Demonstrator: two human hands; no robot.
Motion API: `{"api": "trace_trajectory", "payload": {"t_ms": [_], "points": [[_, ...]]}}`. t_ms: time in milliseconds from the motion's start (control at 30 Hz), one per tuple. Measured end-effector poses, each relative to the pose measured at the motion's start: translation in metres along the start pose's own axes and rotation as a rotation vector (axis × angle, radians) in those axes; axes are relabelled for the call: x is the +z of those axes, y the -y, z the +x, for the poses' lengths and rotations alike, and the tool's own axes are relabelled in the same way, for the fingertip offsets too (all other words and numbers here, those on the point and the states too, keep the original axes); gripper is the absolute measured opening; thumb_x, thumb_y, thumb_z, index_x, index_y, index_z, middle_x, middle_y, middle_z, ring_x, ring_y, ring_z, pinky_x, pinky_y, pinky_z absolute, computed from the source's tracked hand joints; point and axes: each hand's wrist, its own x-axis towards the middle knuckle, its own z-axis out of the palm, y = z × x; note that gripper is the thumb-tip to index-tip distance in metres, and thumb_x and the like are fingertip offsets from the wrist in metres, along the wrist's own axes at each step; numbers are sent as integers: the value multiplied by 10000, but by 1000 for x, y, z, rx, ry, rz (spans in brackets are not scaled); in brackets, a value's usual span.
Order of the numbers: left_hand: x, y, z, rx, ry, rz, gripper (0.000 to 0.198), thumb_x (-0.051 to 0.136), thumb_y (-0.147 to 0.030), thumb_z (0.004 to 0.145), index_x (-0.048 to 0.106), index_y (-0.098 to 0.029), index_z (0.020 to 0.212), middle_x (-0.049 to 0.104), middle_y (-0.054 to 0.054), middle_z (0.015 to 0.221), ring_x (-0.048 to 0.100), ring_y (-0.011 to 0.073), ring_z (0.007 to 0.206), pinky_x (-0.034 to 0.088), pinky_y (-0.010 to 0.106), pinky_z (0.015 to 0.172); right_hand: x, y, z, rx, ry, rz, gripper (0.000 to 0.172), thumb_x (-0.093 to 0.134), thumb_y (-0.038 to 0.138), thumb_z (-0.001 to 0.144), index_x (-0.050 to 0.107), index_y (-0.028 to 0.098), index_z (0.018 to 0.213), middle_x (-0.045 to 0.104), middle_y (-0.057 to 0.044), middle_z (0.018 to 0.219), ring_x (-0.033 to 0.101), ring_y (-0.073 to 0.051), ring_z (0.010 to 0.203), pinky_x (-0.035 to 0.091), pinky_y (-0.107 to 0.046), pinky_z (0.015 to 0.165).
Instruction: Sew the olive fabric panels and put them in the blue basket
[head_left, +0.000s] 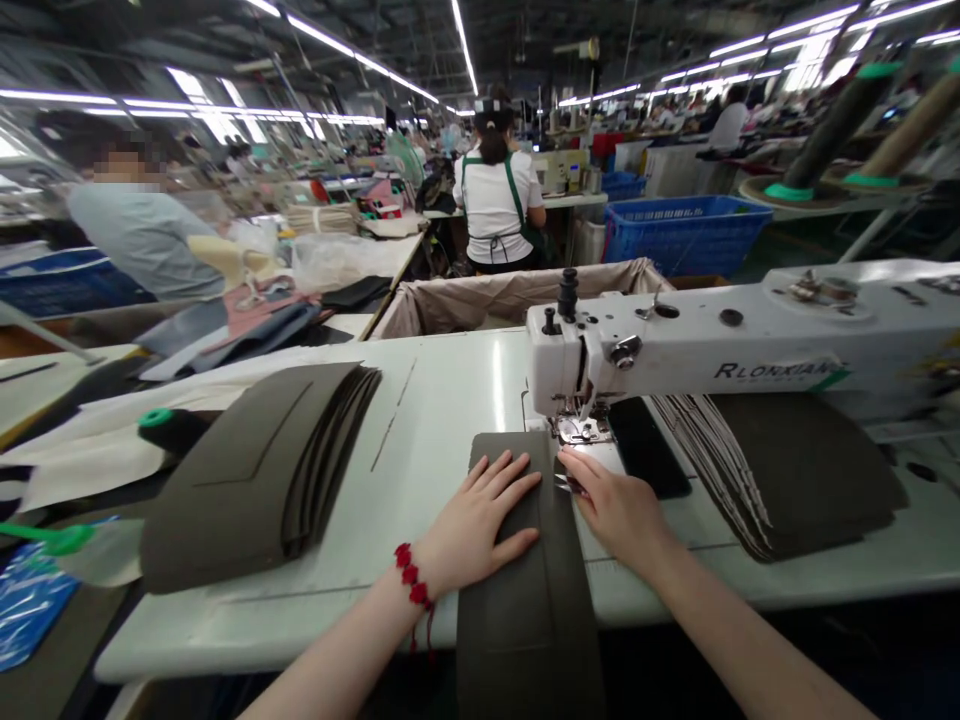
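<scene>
As I log this station from my remote post, the entries run thus: left hand (480,515), open and flat, fingers spread, pressing on a dark olive panel of coated material (517,620), which lies on the white sewing table (450,400), its far end just beside the presser foot (577,428) and its near end hanging over the table edge. Right hand (615,510), fingers curled and closed on a pair of small metal thread snips (568,484), near the same presser foot. One red beaded bracelet (411,575) on the left wrist. Overhead, a white long-arm sewing machine (750,340). To its right, a fanned stack of olive panels with pale edges (795,470), beside a flat black sheet (649,450). Left of the hands, a second fanned olive stack (247,470), next to a green-topped thread spool (169,430). Beyond the table, a fabric-lined bin (510,295) and a blue plastic crate (686,232). Farther off, a co-worker (495,190) in a white shirt and green apron, back turned, and another person (142,235) in a grey shirt, at the left.
</scene>
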Motion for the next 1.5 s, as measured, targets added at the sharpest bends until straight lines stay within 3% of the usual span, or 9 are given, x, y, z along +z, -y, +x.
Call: {"api": "trace_trajectory", "payload": {"t_ms": [333, 800, 1167, 1500], "points": [[1, -2, 6, -17, -7, -59, 695, 592, -482, 861, 294, -296, 1460, 244, 30, 1531, 245, 295, 1390, 154, 501, 1160, 2, -3, 3, -10, 20, -3, 547, 431, 165, 892, 373, 295, 1420, 389, 32, 1479, 604, -194, 1089, 526, -343, 841], [2, 0, 11, 1, 27, -72, 712, 571, -497, 874, 250, -289, 1474, 198, 5, 1544, 168, 257, 1423, 65, 484, 1182, 5, -5, 3, -13, 23, -21, 575, 428, 147, 877, 365, 293, 1429, 363, 24, 1492, 609, -198, 1080, 531, -337, 830], [1, 2, 13, -2, 37, -60, 698, 564, -490, 882, 254, -285, 1473, 191, 3, 1546, 157, 256, 1425, 66, 484, 1182, 5, -6, 4, -14, 33, -30, 576, 444, 161, 886, 345, 297, 1436, 352, 27, 1498, 603, -195, 1088, 529, -333, 810], [1, 5, 12, 13, 31, -79, 668, 580, -465, 877, 294, -293, 1456, 234, 1, 1534, 174, 266, 1420, 77, 504, 1179, 4, -4, 2, -21, 13, -20, 513, 477, 178, 894, 419, 279, 1394, 410, -8, 1468, 635, -179, 1027, 534, -308, 786]]}}
